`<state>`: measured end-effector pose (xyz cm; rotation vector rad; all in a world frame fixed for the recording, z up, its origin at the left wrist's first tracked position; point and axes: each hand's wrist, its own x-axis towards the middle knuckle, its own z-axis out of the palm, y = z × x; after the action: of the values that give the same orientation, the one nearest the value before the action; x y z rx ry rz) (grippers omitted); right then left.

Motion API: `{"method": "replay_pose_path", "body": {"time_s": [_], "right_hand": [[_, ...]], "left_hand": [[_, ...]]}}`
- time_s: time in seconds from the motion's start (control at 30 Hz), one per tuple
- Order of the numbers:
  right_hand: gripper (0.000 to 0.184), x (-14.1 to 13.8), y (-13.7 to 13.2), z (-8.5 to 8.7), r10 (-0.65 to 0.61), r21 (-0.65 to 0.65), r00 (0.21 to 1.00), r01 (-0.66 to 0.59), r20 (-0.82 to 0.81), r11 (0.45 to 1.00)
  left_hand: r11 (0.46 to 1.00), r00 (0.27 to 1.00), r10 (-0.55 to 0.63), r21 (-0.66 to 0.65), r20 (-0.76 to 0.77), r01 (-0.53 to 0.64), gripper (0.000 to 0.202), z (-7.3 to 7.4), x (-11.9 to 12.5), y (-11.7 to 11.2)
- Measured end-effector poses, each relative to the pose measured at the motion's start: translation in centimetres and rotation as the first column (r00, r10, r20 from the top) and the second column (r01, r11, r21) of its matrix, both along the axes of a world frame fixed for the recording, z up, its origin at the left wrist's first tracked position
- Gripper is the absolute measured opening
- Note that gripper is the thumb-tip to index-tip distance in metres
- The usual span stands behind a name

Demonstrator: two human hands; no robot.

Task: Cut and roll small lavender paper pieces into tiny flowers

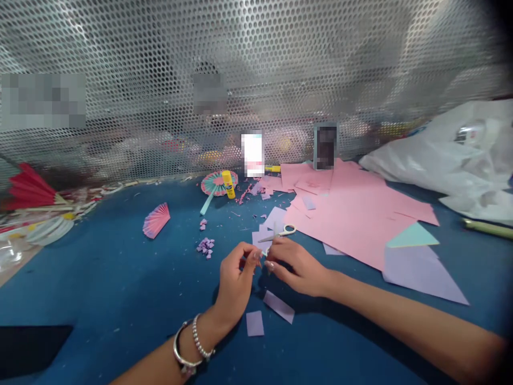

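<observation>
Both hands, the left hand [236, 278] and right hand [294, 266], are pinched shut on a tiny, thin paper bit [261, 254], which is easily bent and torn, so its edges are best held.

- We face a perforated metal screen [280, 64] that closes off the far side, glinting with reflected light.
- Our blue surface [100, 278] stretches beneath it; blurred colourful clutter shows through the holes.

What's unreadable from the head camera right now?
- Head view: whatever the left hand and right hand pinch; fingertips cover it.
- Glue stick label: too small.
- Things behind the mesh screen: blurred, partly pixelated.
- White plastic bag: cut off by the right edge.
</observation>
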<state>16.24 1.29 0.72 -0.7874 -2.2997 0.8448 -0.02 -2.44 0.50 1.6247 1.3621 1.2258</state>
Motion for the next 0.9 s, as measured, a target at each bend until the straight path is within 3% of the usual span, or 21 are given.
{"method": "replay_pose_path", "body": {"time_s": [0.03,0.07,0.13,0.2,0.3,0.37,0.5,0.57,0.9], "right_hand": [[0.028,-0.1,-0.2,0.0,-0.021,-0.195,0.996,0.004,-0.086,0.981],[0.031,-0.2,-0.5,-0.1,-0.051,-0.401,0.982,-0.027,-0.183,0.916],[0.035,-0.5,-0.9,-0.3,-0.051,-0.651,0.941,-0.193,-0.336,0.734],[0.035,-0.8,-1.1,-0.6,-0.045,-0.72,0.887,-0.342,-0.46,0.603],[0.034,-1.0,-1.0,-1.3,-0.108,-0.734,0.815,-0.444,-0.569,0.514],[0.032,-0.9,-0.7,-1.6,-0.151,-0.732,0.799,-0.432,-0.581,0.527],[0.026,-0.5,-0.2,-1.8,-0.194,-0.697,0.816,-0.311,-0.545,0.646],[0.025,-0.3,0.0,-1.8,-0.203,-0.681,0.82,-0.278,-0.536,0.678],[0.019,-0.2,-0.2,-1.5,-0.198,-0.681,0.853,-0.223,-0.482,0.697]], "left_hand": [[1.0,1.0,-0.003,0.016,-0.013,0.003,0.023,0.1,0.0,0.1],[0.999,1.0,0.001,0.046,-0.027,0.0,0.023,0.1,0.0,0.1],[0.992,0.998,0.036,0.126,-0.055,-0.029,0.021,0.2,0.0,0.2],[0.979,0.994,0.081,0.193,-0.079,-0.065,0.018,0.1,0.0,0.3],[0.977,0.992,0.072,0.208,-0.108,-0.048,0.015,-0.2,0.0,0.5],[0.98,0.991,0.052,0.196,-0.123,-0.027,0.014,-0.3,0.0,0.6],[0.991,0.987,-0.026,0.123,-0.157,0.046,0.018,-0.1,0.2,0.5],[0.991,0.983,-0.077,0.095,-0.166,0.093,0.021,0.0,0.3,0.4],[0.985,0.978,-0.131,0.092,-0.162,0.147,0.028,0.0,0.3,0.2]]}}
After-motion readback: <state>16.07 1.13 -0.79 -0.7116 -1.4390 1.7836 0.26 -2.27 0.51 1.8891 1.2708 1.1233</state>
